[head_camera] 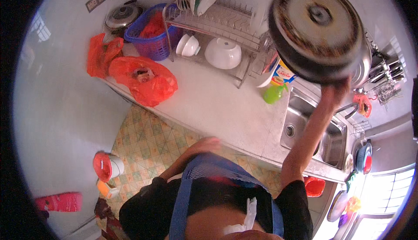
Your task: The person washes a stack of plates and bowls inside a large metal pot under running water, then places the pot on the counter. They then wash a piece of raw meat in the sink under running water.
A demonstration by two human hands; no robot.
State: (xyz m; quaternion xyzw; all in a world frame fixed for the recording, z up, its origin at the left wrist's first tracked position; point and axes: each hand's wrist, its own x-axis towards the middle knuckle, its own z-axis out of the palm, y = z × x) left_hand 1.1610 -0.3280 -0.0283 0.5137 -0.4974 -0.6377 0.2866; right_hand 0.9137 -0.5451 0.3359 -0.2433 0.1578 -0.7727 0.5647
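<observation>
My right hand is raised over the double sink and holds a large dark pan at its lower edge. The pan's scorched, brown-streaked underside faces me, and its inside is hidden. Exactly how my fingers close on it is hidden too. Low in front of my apron, my left hand is blurred beside the counter's front edge, and nothing shows in it. Below the pan, the steel sink is set into the pale countertop. A green spray bottle stands left of the sink.
A steel dish rack holds plates above and white bowls below. Red plastic bags lie on the counter's left, near a blue basket and a lidded pot. Utensils hang on the right wall. A white bucket stands on the floor.
</observation>
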